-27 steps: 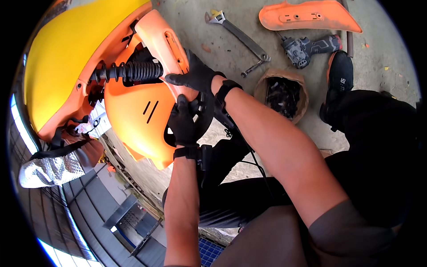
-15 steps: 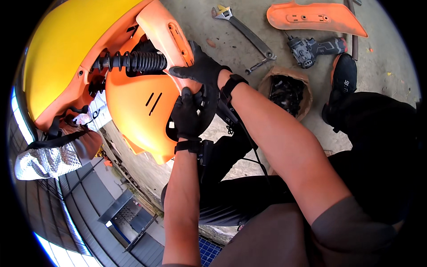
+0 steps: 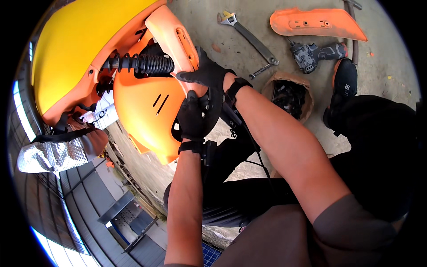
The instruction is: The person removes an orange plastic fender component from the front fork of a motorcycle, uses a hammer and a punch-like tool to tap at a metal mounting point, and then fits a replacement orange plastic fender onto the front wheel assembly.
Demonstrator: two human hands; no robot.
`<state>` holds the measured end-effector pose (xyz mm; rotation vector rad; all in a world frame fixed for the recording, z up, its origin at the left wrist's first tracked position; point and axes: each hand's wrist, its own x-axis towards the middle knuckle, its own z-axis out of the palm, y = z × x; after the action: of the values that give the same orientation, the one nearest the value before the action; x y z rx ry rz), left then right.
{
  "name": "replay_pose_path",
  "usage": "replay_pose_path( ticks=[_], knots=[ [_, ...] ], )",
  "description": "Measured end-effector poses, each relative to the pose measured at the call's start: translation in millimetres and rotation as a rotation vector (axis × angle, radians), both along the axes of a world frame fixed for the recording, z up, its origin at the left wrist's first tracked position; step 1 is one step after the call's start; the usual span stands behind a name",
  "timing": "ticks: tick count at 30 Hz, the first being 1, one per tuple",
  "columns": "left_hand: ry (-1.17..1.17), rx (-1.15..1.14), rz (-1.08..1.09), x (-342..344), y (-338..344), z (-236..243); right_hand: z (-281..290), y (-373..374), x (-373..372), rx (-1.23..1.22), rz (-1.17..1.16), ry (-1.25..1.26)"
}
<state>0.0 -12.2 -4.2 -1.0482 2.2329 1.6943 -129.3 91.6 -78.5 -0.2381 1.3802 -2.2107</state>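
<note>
Right hand (image 3: 207, 73), black-gloved, grips the lower end of a long orange cover (image 3: 171, 38), thumb across its face, fingers along the far edge. Left hand (image 3: 191, 118), also gloved, sits just below, fingers curled, thumb up at the cover's bottom tip; most of its fingertips are hidden, so can't tell if it's clamping or only steadying. Black straps on both wrists.

Cover stands tilted beside a black coil-spring shock (image 3: 153, 64), upper end close to the big yellow body panel (image 3: 84, 53). Slotted recess in its face points to the right. Orange fender (image 3: 144, 104) with two dark slits lies below the shock, part of a black wheel (image 3: 215, 113) showing behind the left hand.

On the concrete floor (image 3: 378, 66): adjustable wrench (image 3: 253, 40), smaller wrench (image 3: 264, 70) at its handle end, second orange cover (image 3: 313, 23) lying flat, grey-black power drill (image 3: 307, 57) just below that. Brown paper bag (image 3: 308, 108) of dark small parts (image 3: 288, 98) near the right forearm. Person's black shoe (image 3: 344, 82) beside the drill.
</note>
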Motion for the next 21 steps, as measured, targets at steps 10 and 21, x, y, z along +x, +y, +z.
replay_pose_path(
  ticks=[10,21],
  knots=[
    [0.007,-0.177,-0.033,-1,13,1,-17,-21,8,0.125,-0.185,0.016],
    [-0.004,-0.030,0.122,-4,14,6,-3,-12,5,0.207,-0.043,-0.029]
  ],
)
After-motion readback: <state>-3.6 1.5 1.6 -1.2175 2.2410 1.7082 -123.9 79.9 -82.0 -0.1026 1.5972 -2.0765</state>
